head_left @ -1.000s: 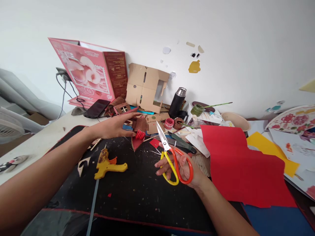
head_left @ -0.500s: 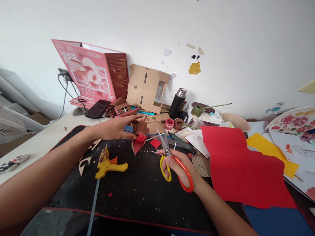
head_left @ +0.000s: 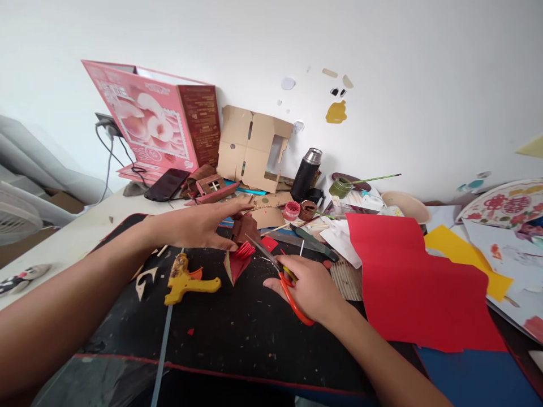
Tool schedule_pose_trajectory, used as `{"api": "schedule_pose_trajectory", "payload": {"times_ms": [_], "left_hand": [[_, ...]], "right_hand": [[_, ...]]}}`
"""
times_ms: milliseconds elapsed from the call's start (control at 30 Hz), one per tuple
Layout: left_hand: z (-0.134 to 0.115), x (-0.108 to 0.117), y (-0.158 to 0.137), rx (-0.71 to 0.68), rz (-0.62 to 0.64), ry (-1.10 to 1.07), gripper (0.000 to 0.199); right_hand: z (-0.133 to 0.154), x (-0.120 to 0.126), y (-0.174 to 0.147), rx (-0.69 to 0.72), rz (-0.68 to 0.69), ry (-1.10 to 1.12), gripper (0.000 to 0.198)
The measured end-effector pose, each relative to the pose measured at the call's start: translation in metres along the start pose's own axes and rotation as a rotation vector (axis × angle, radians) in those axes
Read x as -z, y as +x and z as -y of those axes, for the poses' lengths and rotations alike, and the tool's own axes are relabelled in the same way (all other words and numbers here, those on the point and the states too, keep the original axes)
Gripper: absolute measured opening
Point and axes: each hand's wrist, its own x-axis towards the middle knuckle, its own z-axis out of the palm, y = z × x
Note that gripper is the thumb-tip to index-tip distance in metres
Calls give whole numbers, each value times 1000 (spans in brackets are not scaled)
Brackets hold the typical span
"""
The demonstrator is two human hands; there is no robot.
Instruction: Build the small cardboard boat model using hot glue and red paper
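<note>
Yellow glue gun [head_left: 186, 279] lower left on my black mat [head_left: 237, 333]; pink box [head_left: 146, 118] upper left, cardboard cutout [head_left: 250, 148] and black flask [head_left: 306, 175] centre top, red paper sheet [head_left: 407, 282] right.
</note>
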Motion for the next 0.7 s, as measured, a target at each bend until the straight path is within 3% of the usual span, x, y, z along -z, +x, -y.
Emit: {"api": "schedule_pose_trajectory", "payload": {"times_ms": [333, 700], "left_hand": [[1, 3, 2, 47, 47, -63, 100], [-1, 2, 6, 102, 144, -76, 98]], "right_hand": [[-5, -6, -2, 54, -2, -212, 59], [-7, -10, -2, 55, 37, -255, 55]]}}
